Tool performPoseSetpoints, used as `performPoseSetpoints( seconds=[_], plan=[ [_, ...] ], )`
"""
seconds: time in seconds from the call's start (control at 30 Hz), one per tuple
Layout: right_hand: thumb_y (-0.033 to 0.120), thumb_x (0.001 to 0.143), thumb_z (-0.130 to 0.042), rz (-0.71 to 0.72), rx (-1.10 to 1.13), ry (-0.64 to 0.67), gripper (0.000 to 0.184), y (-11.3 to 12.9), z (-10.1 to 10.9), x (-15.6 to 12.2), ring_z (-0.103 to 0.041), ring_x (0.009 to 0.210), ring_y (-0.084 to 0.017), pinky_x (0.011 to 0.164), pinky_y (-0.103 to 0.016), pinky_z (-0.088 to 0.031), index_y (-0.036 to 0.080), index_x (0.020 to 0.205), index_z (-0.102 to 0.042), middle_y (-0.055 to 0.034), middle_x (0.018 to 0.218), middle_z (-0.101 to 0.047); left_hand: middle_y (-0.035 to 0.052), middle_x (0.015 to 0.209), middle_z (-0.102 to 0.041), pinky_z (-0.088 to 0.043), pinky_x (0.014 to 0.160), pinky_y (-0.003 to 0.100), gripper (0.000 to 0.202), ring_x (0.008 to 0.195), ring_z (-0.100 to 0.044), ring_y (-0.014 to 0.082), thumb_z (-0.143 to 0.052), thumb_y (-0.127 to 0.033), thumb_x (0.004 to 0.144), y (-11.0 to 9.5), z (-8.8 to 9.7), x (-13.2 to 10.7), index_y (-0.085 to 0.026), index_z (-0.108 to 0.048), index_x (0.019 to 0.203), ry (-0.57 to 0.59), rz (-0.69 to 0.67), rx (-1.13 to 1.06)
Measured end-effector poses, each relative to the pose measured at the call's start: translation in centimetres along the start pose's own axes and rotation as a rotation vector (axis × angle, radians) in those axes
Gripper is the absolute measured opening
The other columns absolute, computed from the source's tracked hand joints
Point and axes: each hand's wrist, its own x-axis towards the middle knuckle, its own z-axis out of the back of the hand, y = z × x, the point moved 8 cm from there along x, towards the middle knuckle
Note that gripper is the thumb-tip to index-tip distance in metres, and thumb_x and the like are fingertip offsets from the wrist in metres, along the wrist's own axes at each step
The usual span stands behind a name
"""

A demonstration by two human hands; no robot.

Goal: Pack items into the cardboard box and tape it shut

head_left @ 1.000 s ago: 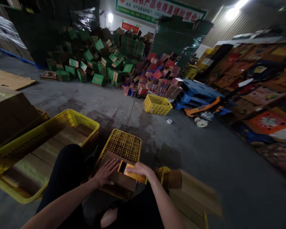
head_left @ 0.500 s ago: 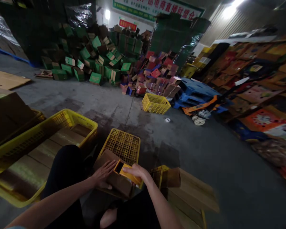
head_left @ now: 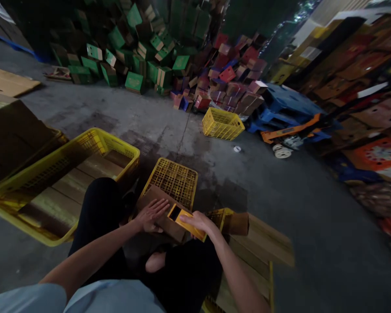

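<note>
**Dim warehouse, boxes piled everywhere**

Stained concrete floor (head_left: 189, 130), with heaps of green boxes (head_left: 133, 65) and red boxes (head_left: 228, 82) at the back and blue pallets (head_left: 286, 104) off right. The left hand (head_left: 151, 214) lies flat, fingers spread, on a brown carton (head_left: 156, 196) atop an upturned yellow crate (head_left: 172, 180). The right hand (head_left: 198, 221) has its fingers curled round a yellow box (head_left: 184, 218) touching that carton.

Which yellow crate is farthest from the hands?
The crate alone on the floor by the red boxes and blue pallets; the other crates lie close around the left hand and right hand.
</note>
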Motion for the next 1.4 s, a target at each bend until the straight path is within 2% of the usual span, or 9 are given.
performPoseSetpoints(
  seconds=[0.1, 0.27, 0.4, 0.6, 0.77, 1.07, 1.2, 1.3, 1.4],
  plan=[
    [0.063, 0.09, -0.057, 0.002, -0.049, 0.011, 0.056, 0.1, -0.2, 0.1, -0.076, 0.079, -0.03, 0.072, -0.036, -0.064, 0.009, 0.088, -0.07, -0.0185, 0.074, -0.073, 0.0138, 0.17, -0.01, -0.006, 0.124, 0.052, 0.12, 0.155, -0.014, 0.0356, -0.055, -0.083, 0.077, -0.3, -0.3, 0.0, -0.017, -0.005, 0.164, 0.019, -0.015, 0.022],
    [0.064, 0.091, -0.055, 0.014, -0.075, 0.017, 0.06, 0.3, -0.4, 0.3, -0.076, 0.079, -0.033, 0.07, -0.037, -0.063, 0.007, 0.086, -0.07, -0.0209, 0.075, -0.073, 0.018, 0.17, -0.009, -0.006, 0.123, 0.055, 0.119, 0.156, -0.008, 0.0397, -0.058, -0.081, 0.077, -1.4, -0.6, 0.4, -0.017, -0.009, 0.164, -0.026, 0.014, 0.11],
    [0.062, 0.092, -0.053, 0.019, -0.099, 0.038, 0.058, 0.4, -0.5, 0.5, -0.076, 0.078, -0.032, 0.068, -0.036, -0.062, 0.007, 0.084, -0.071, -0.0207, 0.074, -0.073, 0.0151, 0.17, -0.008, -0.002, 0.124, 0.052, 0.116, 0.156, -0.008, 0.0354, -0.05, -0.082, 0.081, -2.5, -0.6, 0.7, -0.015, -0.004, 0.164, -0.019, -0.06, 0.089],
    [0.063, 0.093, -0.051, 0.023, -0.091, 0.05, 0.058, 0.1, -0.6, 0.2, -0.075, 0.073, -0.029, 0.061, -0.033, -0.061, 0.008, 0.088, -0.07, -0.0211, 0.075, -0.073, 0.0129, 0.17, -0.009, -0.003, 0.124, 0.053, 0.118, 0.156, -0.011, 0.0367, -0.048, -0.085, 0.08, -1.8, -0.2, 0.8, -0.018, -0.001, 0.164, 0.003, -0.063, 0.008],
    [0.063, 0.094, -0.048, 0.029, -0.049, 0.043, 0.061, -1.5, -0.5, -0.7, -0.073, 0.064, -0.029, 0.056, -0.035, -0.06, 0.007, 0.095, -0.069, -0.0204, 0.072, -0.072, 0.0113, 0.17, -0.009, -0.002, 0.123, 0.054, 0.114, 0.156, -0.012, 0.0358, -0.053, -0.08, 0.081, -1.5, -0.5, 0.8, -0.022, 0.0, 0.164, 0.028, -0.056, -0.031],
    [0.065, 0.093, -0.05, 0.005, 0.001, 0.029, 0.058, -3.3, -0.8, -0.2, -0.073, 0.062, -0.028, 0.062, -0.038, -0.062, 0.009, 0.091, -0.068, -0.0112, 0.059, -0.069, 0.0126, 0.171, -0.009, -0.007, 0.123, 0.054, 0.111, 0.156, -0.009, 0.0362, -0.051, -0.076, 0.085, -2.0, 0.3, 0.4, -0.02, 0.004, 0.164, 0.017, -0.104, -0.012],
    [0.062, 0.093, -0.053, -0.012, 0.002, 0.022, 0.055, -3.6, -0.8, -0.2, -0.074, 0.063, -0.028, 0.067, -0.041, -0.063, 0.009, 0.09, -0.068, -0.0121, 0.059, -0.069, 0.0139, 0.17, -0.009, -0.007, 0.123, 0.054, 0.111, 0.156, -0.01, 0.0363, -0.056, -0.073, 0.084, -2.2, -0.2, 0.7, -0.02, 0.0, 0.164, 0.071, -0.078, 0.026],
    [0.06, 0.094, -0.052, -0.013, 0.018, 0.021, 0.055, -3.8, -0.9, -0.2, -0.074, 0.064, -0.028, 0.07, -0.045, -0.063, 0.007, 0.096, -0.066, -0.0148, 0.064, -0.071, 0.0137, 0.171, -0.006, -0.008, 0.122, 0.056, 0.114, 0.156, -0.008, 0.0384, -0.064, -0.072, 0.079, -2.1, -0.7, 0.8, -0.025, -0.005, 0.164, 0.083, -0.054, 0.068],
    [0.063, 0.093, -0.052, -0.001, 0.023, 0.024, 0.057, -4.1, -1.0, 0.1, -0.073, 0.064, -0.029, 0.069, -0.046, -0.064, 0.008, 0.091, -0.067, -0.0168, 0.067, -0.071, 0.0127, 0.171, -0.002, -0.009, 0.122, 0.056, 0.11, 0.156, -0.007, 0.0388, -0.067, -0.07, 0.079, -2.1, -1.3, 0.8, -0.029, -0.009, 0.164, 0.072, -0.06, 0.106]
  ],
)
